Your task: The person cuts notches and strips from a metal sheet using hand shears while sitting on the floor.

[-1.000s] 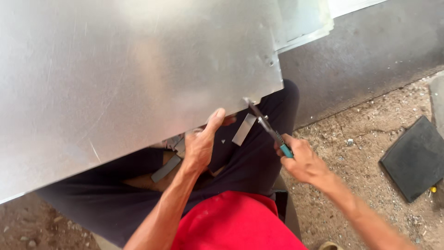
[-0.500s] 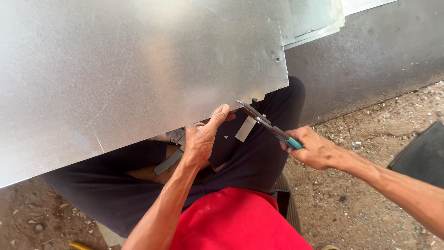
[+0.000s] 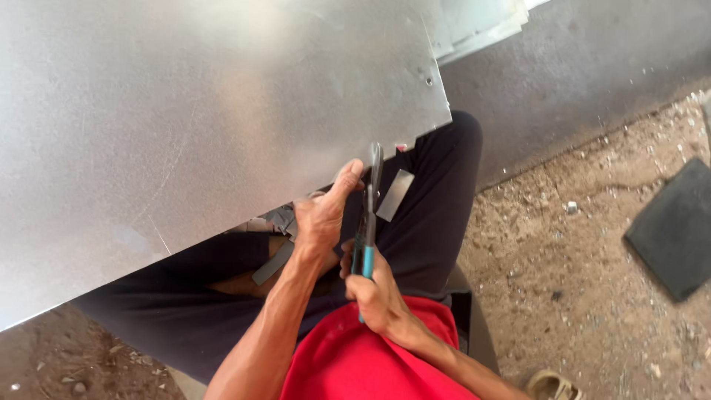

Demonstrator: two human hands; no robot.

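Both hands work at the near edge of a large sheet of grey metal (image 3: 207, 111) that lies across the seated person's lap. Closed around the blue handles of a pair of tin snips (image 3: 368, 222), the right hand (image 3: 378, 292) holds the tool upright, blades pointing away from the body and meeting the sheet's lower edge just right of the left thumb. How far apart the blades stand cannot be told from this angle. The left hand (image 3: 322, 218) grips the sheet's edge from below, thumb pressed up on the top face and fingers hidden underneath, so its hold is firm on the metal.

The sheet fills most of the upper left of the view, its lower right corner ending above the person's knee, with a small hole near that corner. A narrow offcut strip (image 3: 395, 195) hangs just right of the snips, and more thin metal strips (image 3: 272, 261) lie on the dark trousers (image 3: 437, 200) under the left wrist. A red shirt (image 3: 355, 363) shows at the bottom. To the right lies bare gritty ground (image 3: 578, 281) with a dark flat mat (image 3: 678, 230) on it, and a grey wall (image 3: 578, 67) rises behind.
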